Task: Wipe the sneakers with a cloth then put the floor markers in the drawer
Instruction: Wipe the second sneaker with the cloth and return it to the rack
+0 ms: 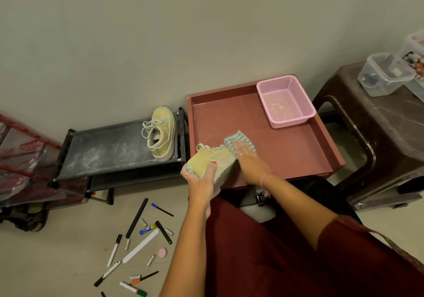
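Note:
My left hand (202, 179) grips a pale yellow sneaker (212, 159) by its toe end, holding it over the front left corner of the red cabinet top (286, 145). My right hand (249, 159) presses a green striped cloth (238, 139) flat against the sneaker's side with straight fingers. The second yellow sneaker (160, 133) lies on the black shoe rack (110, 150) to the left. Several markers (114, 249) and pens lie scattered on the floor at lower left. The cabinet's drawer front is mostly hidden behind my arms.
A pink mesh basket (285, 100) stands on the cabinet's back right. A brown plastic stool (385, 131) with clear containers (385, 74) is at the right. Red-and-clear bags (25, 166) sit at far left. Batteries, a white file and a pink disc lie among the markers.

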